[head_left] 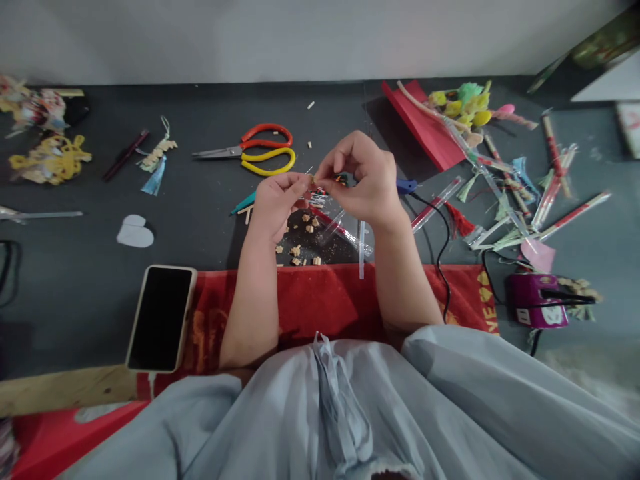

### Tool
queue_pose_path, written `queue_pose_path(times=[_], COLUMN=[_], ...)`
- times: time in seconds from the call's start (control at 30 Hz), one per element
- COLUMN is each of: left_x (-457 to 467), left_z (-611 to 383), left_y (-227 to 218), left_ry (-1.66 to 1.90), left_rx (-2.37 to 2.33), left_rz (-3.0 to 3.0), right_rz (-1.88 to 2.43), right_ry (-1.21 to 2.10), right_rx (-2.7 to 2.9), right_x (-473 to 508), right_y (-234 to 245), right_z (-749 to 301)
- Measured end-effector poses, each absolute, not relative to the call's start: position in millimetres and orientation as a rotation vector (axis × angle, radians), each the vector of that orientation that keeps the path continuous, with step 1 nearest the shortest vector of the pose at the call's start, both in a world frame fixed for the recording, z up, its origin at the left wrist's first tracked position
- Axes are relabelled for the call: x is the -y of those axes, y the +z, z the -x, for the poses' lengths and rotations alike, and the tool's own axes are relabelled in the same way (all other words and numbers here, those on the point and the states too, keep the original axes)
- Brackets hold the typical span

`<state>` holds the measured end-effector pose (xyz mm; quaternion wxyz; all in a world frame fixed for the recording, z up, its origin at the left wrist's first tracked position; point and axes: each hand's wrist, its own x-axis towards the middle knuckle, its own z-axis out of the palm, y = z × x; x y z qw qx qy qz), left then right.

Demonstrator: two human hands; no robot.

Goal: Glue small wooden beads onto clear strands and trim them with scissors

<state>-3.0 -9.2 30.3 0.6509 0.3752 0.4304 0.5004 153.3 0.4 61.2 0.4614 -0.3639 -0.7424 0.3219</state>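
Above the middle of the table, my left hand and my right hand meet with their fingertips pinched together. Between them is a small brownish-gold piece, too tiny to name, and a thin pin-like wire seems to stick up beside it. Below my hands lie several small tan wooden pieces and crumbs. A cluster of thin white-and-coloured bits shows partly behind the fingers. Clear plastic tubes lie under my right wrist. The tip of a teal tool shows beside my left hand.
Scissors with red and yellow handles lie behind my left hand. A phone rests at the front left beside a red cloth. On the right are a red paper sheet, tassels, wrapped sticks and a purple box with a black cord.
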Motion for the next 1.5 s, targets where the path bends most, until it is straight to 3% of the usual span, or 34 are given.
queue_pose_path(times=[0.53,0.93,1.5], left_x=[10,6,7], left_z=[3,0,2], left_y=[29,24,25], left_ry=[1.142,1.351,1.357], left_rx=[-0.971,-1.034,-1.023], left_rz=[-0.898,-0.951,-0.986], right_rz=[1.013,1.010,0.994], right_ry=[0.773,1.031,1.078], right_rx=[1.885,1.696,1.698], right_x=[-7,-11,-11], right_y=[60,49,52], right_z=[-158,-146,-148])
